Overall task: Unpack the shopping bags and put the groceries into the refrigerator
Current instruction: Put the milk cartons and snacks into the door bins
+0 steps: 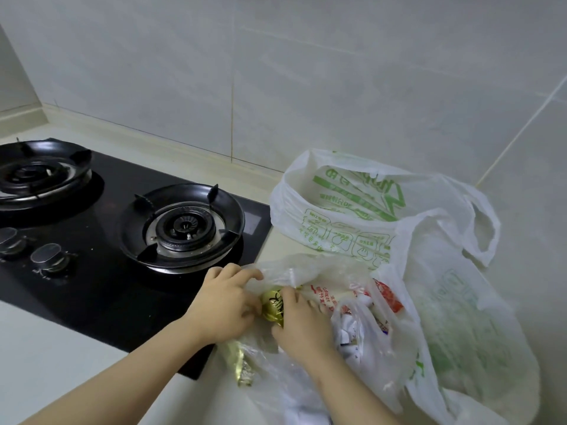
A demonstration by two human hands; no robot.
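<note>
The right grip [302, 329] is bent over a gold packet [271, 305], with its thumb and forefinger curled onto the packet's top end; it looks like a pinch, though the back of the hand hides the other fingers. The left grip [225, 305] sits just beside it, on the stove side, its fingers clenched on the loose mouth of the clear bag [306, 268] and holding the film back.

The packet lies between the two grips, touching both and still inside the film. Its visible part runs from the right grip's fingertips down towards the person. More gold foil [242, 368] shows lower under the film, below the left wrist; I cannot tell whether it is the same packet. I judge the right grip the one placed to lift it, up and out through the mouth.

Past the right grip are red-and-white packets [329, 297], then a green-printed bag [337, 210] further back and another white bag [460, 317], all on the tabletop [61, 348].
</note>
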